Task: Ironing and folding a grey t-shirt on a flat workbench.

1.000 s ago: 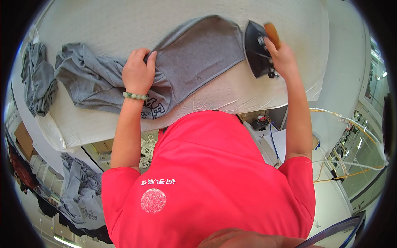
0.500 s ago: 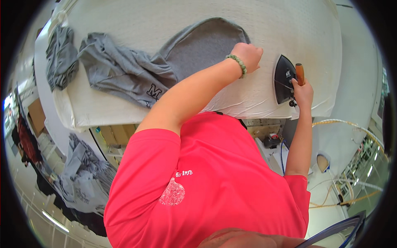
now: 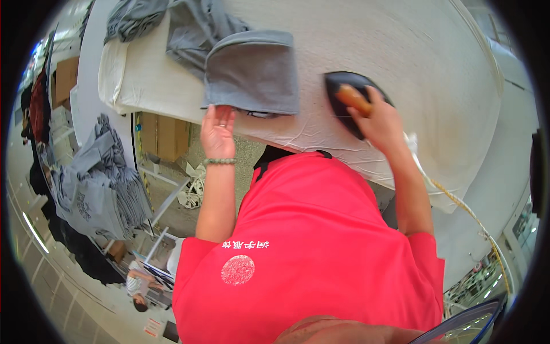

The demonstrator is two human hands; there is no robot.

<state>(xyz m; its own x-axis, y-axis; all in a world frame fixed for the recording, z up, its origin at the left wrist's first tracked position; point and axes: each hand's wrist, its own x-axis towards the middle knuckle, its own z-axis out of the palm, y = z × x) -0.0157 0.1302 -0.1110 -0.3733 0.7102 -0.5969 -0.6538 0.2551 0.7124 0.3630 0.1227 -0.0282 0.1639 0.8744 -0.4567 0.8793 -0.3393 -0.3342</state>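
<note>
A grey garment (image 3: 252,71) lies bunched on the white cloth-covered ironing table (image 3: 424,63), its hood-shaped part spread flat near the front edge. My left hand (image 3: 219,135), palm up and fingers stretched out, touches the near left edge of that part; the fingertips are partly hidden there. It does not appear to grip the cloth. To the right, my right hand (image 3: 381,123) is closed round the wooden handle of a dark iron (image 3: 344,112). The iron is blurred by motion and stands apart from the garment, over the bare cover.
Another crumpled grey garment (image 3: 133,20) lies at the table's far left. Grey garments (image 3: 97,183) hang in a bundle at the left, near a cardboard box (image 3: 166,137) below the table. A hose (image 3: 452,198) runs down on the right. A person (image 3: 140,284) is at lower left.
My left hand has drawn back from the garment's far right to its near edge and opened. The hood-shaped part now lies squarer. The iron has moved left and turned in my right hand.
</note>
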